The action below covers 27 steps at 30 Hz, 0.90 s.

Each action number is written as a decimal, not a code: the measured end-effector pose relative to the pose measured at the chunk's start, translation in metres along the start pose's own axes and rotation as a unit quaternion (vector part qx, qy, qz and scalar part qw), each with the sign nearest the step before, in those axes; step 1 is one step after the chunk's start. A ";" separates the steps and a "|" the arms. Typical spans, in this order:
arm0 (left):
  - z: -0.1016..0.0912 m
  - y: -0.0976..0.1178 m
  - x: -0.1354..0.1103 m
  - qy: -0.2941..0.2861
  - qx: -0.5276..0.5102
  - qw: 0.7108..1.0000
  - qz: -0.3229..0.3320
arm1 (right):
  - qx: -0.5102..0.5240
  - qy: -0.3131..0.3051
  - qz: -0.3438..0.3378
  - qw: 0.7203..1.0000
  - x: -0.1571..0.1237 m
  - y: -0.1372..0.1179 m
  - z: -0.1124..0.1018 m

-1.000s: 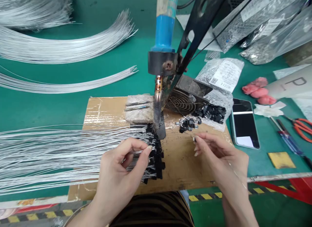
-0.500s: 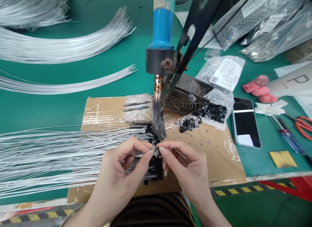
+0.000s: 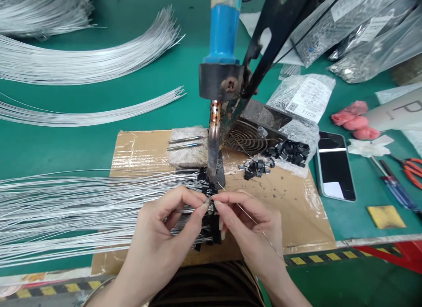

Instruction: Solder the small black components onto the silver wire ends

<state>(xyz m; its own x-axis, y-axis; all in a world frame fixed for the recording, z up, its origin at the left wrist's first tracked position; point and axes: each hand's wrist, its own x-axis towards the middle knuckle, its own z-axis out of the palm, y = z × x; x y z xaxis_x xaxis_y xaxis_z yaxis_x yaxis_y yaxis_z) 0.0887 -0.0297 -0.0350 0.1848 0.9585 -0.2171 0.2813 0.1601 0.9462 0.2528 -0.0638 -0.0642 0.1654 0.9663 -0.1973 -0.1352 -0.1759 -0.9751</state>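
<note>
Left hand (image 3: 169,230), right hand (image 3: 253,225) — fingers (image 3: 184,195) of both being pinched on tiny, indistinct parts (image 3: 210,200); steady tip-to-tip alignment is probably being demanded.

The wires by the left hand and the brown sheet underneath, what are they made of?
Wires: probably metal, maybe plastic-coated; they look thin, smooth, silvery-grey and springy.

Brown sheet: likely cardboard, from its flat brown look, with shiny wrinkled patches.

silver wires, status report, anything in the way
Left hand and right hand close together, pinching; piece too small to identify. Silver wires under left hand, black ends between hands. Soldering iron tip close beyond.
</note>
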 end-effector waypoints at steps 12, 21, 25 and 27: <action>0.006 -0.005 0.002 0.033 0.033 0.999 -0.005 | -0.141 0.047 -0.058 0.987 -0.012 -0.004 -0.001; 0.006 0.000 0.010 0.048 0.033 0.998 -0.008 | -0.257 0.004 -0.140 0.956 -0.006 -0.010 -0.006; 0.007 0.002 0.013 0.048 0.020 0.999 -0.003 | -0.259 0.015 -0.168 0.951 -0.001 -0.010 -0.006; 0.007 0.002 0.015 0.048 0.015 0.999 -0.001 | -0.235 0.023 -0.172 0.956 0.000 -0.010 -0.007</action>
<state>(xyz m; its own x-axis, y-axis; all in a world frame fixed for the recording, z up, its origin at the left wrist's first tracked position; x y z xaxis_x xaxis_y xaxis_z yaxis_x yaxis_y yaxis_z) 0.0986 -0.0167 -0.0375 0.0939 0.9765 -0.1941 0.3108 0.1564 0.9375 0.2606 -0.0631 -0.0550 0.1656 0.9747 0.1499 0.3873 0.0755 -0.9188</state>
